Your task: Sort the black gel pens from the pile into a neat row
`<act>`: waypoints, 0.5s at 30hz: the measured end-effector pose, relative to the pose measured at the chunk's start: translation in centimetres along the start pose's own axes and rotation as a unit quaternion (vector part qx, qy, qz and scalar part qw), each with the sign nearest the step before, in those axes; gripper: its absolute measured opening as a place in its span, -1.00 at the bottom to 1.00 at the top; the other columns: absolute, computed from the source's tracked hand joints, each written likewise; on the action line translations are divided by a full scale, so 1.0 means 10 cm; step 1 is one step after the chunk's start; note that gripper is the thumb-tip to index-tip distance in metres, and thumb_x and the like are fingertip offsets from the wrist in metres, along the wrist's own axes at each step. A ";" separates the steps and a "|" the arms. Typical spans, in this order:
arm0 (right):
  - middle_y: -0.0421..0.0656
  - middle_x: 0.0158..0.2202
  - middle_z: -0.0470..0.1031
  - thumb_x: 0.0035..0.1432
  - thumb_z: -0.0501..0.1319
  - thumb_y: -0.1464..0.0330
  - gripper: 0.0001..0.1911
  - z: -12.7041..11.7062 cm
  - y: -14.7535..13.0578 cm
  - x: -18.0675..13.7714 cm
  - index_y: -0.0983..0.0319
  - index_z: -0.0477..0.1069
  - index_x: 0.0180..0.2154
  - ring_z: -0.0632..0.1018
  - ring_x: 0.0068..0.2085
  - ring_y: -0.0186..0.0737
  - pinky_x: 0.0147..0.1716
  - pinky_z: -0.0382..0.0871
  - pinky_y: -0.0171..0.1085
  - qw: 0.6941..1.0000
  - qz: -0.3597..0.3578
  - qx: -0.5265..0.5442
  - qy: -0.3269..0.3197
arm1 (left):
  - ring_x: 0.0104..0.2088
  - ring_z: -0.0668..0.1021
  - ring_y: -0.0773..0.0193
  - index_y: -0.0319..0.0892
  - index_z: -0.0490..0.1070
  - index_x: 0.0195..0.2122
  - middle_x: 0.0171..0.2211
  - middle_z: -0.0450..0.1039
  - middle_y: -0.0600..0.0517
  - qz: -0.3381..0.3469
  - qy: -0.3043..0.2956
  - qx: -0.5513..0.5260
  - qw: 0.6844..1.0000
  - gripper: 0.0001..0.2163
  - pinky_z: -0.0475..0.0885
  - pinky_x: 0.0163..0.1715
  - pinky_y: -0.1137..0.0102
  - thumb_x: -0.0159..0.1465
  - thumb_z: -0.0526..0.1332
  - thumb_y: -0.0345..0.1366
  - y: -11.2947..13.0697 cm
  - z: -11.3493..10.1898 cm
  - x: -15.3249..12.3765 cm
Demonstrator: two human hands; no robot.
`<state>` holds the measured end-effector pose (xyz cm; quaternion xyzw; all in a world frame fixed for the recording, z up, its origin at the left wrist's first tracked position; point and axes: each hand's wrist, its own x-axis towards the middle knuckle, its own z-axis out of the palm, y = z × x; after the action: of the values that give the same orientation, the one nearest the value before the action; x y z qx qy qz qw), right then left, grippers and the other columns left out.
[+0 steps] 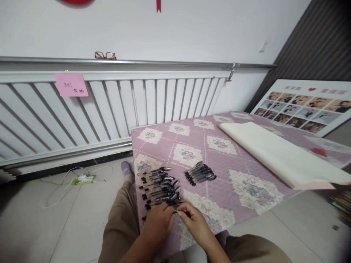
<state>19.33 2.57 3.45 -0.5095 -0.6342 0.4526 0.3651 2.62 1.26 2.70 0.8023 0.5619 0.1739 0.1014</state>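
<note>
"What carries it all?"

"A cloth-covered counter (pixel 222 162). A pale sheet (pixel 274 153) lies towards its right side, reaching the near edge."

"And the pens?"

"A long row of pens (pixel 159 189) runs by the left edge, near the front-left corner; a smaller cluster of pens (pixel 200 173) sits farther in from that edge."

"The hands?"

"Together beside the row's near end: the left hand (pixel 160 221) and right hand (pixel 193 221) both pinch one slim dark piece, apparently a pen (pixel 176 212), mostly hidden."

"How would it handle?"

"Light and stiff, I'd judge, smooth enough to slip or roll. Take it mid-barrel, fingertips only, and steady the tip end."
</note>
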 end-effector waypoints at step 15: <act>-0.18 -0.45 0.45 0.09 0.15 0.32 -0.88 0.08 0.08 0.03 0.19 0.44 -0.39 0.47 -0.37 -0.19 -0.33 0.34 -0.27 0.991 -0.039 -0.106 0.075 | -0.26 0.45 0.14 -0.12 0.43 -0.33 -0.32 0.42 0.02 -0.008 0.027 0.019 0.999 -0.92 0.36 -0.24 0.29 0.20 0.18 -0.41 -0.08 0.03 -0.11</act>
<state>18.77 2.79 2.39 -0.5526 -0.6688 0.3287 0.3732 1.73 0.52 2.01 0.7945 0.5742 0.1841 0.0720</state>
